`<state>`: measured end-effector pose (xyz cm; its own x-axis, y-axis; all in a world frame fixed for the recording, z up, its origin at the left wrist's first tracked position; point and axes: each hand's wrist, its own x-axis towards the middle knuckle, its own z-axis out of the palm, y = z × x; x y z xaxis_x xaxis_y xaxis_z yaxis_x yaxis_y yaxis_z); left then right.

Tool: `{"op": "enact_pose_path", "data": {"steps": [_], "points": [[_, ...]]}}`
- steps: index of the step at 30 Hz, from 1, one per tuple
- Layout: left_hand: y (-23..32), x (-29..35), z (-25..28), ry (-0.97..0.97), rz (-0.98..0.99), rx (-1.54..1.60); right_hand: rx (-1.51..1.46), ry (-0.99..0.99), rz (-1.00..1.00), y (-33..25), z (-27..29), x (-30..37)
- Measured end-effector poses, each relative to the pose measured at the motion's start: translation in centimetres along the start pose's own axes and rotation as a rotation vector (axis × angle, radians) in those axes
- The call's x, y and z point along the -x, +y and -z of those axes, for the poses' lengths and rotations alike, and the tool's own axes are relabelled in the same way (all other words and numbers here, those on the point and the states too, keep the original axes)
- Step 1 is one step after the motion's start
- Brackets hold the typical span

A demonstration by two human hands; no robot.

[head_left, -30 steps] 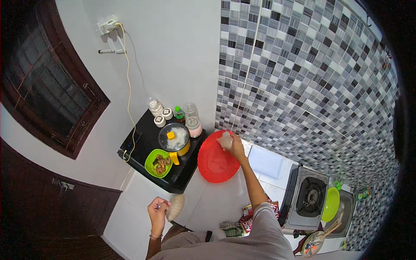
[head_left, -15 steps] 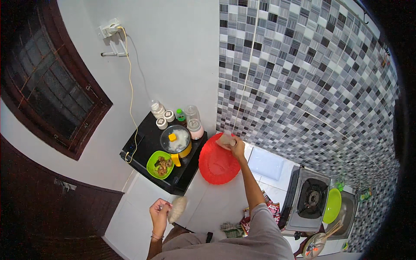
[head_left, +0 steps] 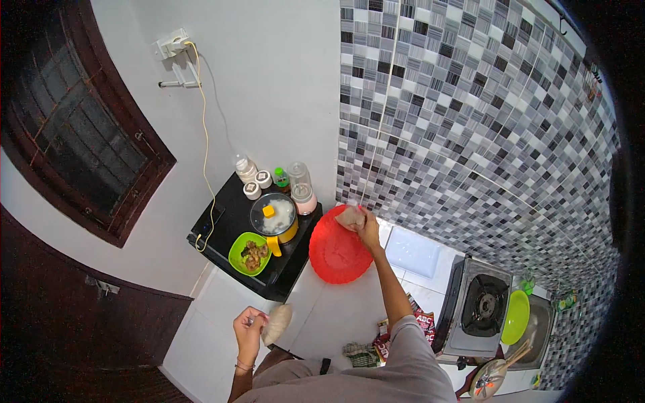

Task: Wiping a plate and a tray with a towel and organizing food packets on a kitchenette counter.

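Note:
My left hand (head_left: 248,330) pinches a pale beige, filled plastic bag (head_left: 277,325) that hangs beside its fingers, low in front of the counter. At the far side, my right hand (head_left: 368,232) grips a smaller beige plastic bag (head_left: 350,218) by its top, over the rim of a red scalloped basin (head_left: 340,258). What fills either bag cannot be made out. The basin stands on the white tiled counter. To its left, on a black surface, are a glass-lidded yellow pot (head_left: 274,213) and a green bowl (head_left: 242,269) with pieces of brownish food.
Several jars and bottles (head_left: 299,188) line the back of the black surface. On the right are a white tray (head_left: 412,252), red packets (head_left: 422,321), a gas stove (head_left: 478,302), a green basin (head_left: 516,318) and a sink (head_left: 537,329). A cord (head_left: 204,134) hangs from the wall socket.
Both hands stay almost where they were, each still holding its bag. Only a very slight shift of the whole view shows.

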<state>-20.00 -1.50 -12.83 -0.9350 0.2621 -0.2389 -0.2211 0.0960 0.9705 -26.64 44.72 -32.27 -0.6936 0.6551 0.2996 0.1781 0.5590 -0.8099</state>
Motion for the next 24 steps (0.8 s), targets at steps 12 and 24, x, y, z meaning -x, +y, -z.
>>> {"op": "enact_pose_path", "data": {"steps": [12, 24], "points": [[2.4, 0.7, -0.6, -0.127, -0.182, -0.199, -0.447, -0.002, 0.147, -13.2, 7.9, 4.5], [7.4, -0.2, -3.7, -0.553, -0.469, -0.526, -0.362, -1.098, 0.146, -24.2, 7.2, 22.0]]}}
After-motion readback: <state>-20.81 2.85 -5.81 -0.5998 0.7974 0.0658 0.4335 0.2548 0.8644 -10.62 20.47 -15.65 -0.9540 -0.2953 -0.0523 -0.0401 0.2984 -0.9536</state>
